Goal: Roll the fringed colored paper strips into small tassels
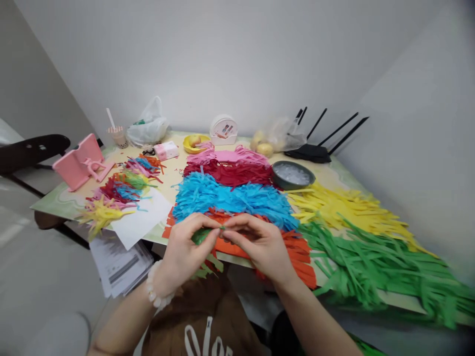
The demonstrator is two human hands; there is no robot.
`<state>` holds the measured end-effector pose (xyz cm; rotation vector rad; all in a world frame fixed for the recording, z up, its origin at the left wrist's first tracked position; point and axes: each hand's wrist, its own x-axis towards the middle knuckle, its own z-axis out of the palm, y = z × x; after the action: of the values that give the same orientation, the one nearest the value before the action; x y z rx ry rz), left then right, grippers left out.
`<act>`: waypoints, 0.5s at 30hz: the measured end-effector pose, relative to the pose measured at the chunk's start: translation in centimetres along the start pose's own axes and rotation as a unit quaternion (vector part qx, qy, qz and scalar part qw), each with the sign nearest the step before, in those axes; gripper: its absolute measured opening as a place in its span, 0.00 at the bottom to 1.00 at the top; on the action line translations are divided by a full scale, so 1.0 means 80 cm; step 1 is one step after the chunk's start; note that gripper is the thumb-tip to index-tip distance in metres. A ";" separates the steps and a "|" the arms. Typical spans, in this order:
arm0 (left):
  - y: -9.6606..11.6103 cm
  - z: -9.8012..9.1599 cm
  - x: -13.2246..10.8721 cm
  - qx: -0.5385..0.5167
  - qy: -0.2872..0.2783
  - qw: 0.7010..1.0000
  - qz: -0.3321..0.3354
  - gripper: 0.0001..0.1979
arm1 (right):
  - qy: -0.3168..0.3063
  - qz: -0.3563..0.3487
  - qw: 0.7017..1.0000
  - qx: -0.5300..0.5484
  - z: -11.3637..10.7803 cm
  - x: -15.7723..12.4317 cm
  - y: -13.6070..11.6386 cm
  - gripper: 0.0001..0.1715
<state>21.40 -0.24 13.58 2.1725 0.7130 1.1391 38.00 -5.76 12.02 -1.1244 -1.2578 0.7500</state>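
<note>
My left hand, with a white beaded bracelet at its wrist, pinches a piece of green paper, partly covered by the fingers. Light green paper strips hang below that hand. The fingertips of my right hand meet the left ones and close on the end of the same green paper; its exact shape is hidden. Both hands are over the front table edge, in front of orange fringed paper. Beyond it lie fringed papers in blue, dark red and pink.
Yellow and green fringed paper spread along the right. A dark bowl stands behind them, near a black router. Multicoloured paper tassels, a white sheet and a pink stand are at left.
</note>
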 end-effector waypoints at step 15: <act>-0.019 0.023 -0.034 -0.219 0.082 0.956 -0.179 0.05 | 0.013 0.074 0.991 0.110 0.024 -0.012 0.022 0.07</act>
<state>21.29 -1.49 10.17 1.5210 0.7986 1.1598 36.21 -5.62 9.93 -1.0509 -1.0486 0.9587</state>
